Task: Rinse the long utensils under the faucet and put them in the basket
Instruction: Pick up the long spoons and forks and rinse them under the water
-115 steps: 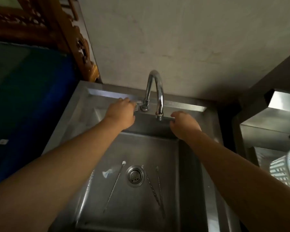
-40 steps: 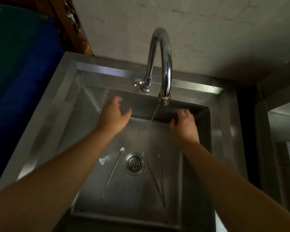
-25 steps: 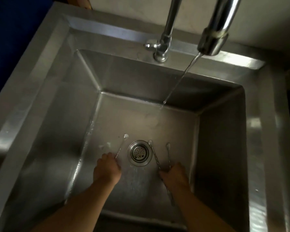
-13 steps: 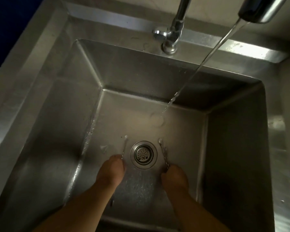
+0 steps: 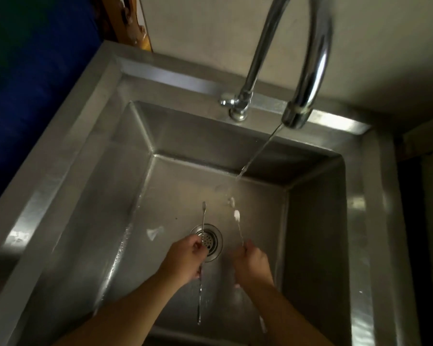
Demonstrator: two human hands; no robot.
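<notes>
Deep in a steel sink [image 5: 90,186], my left hand [image 5: 185,258] is shut on a long thin metal utensil [image 5: 203,221]; its small tip points toward the back wall and its handle runs back under my wrist. My right hand [image 5: 251,264] grips another long utensil [image 5: 239,227] with a pale spoon-like tip, which sits close to where the water lands. A third utensil cannot be made out apart from these. The curved chrome faucet [image 5: 308,78] runs a thin stream of water [image 5: 258,153] onto the sink floor. No basket is in view.
The round drain strainer [image 5: 210,242] sits between my hands. The faucet's lever [image 5: 226,102] is at its base on the back ledge. A plain wall rises behind the sink, a dark blue surface lies at the left, and a dark gap runs along the right.
Both hands have closed on the utensils and lifted them off the sink floor, tips now pointing toward the water. The view has pulled back, bringing the faucet arch into sight.
</notes>
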